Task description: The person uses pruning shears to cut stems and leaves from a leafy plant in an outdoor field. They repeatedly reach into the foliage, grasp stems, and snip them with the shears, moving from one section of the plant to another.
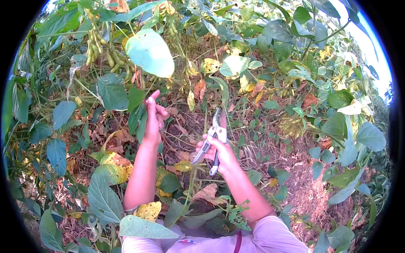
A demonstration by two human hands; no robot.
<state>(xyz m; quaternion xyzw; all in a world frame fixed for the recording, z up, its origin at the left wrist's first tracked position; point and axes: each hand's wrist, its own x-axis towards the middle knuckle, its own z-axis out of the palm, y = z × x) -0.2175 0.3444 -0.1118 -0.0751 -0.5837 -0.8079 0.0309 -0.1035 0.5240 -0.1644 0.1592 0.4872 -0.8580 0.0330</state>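
Note:
In my right hand (pixel 221 153) is a pair of pruning shears (pixel 218 131). Its curved blades point away from me and stand apart, and its dark-and-grey handles spread on both sides of my fingers. To the left, my left hand (pixel 154 118) is raised beside the leaves and stems of a soybean plant (pixel 137 98), thumb and forefinger pointing up and the other fingers partly curled. Whether a thin stem lies in its grasp is hidden. Clusters of fuzzy green pods (pixel 96 47) hang beyond that hand. A large pale leaf (pixel 150 53) overhangs the same plant.
Soybean plants with green and yellowing leaves crowd both sides and the far end. More pods (pixel 291 126) hang at the right. Dry leaves and straw cover the soil (pixel 303 189). Leaves (pixel 148 227) overlap my shirt and reach around my forearms.

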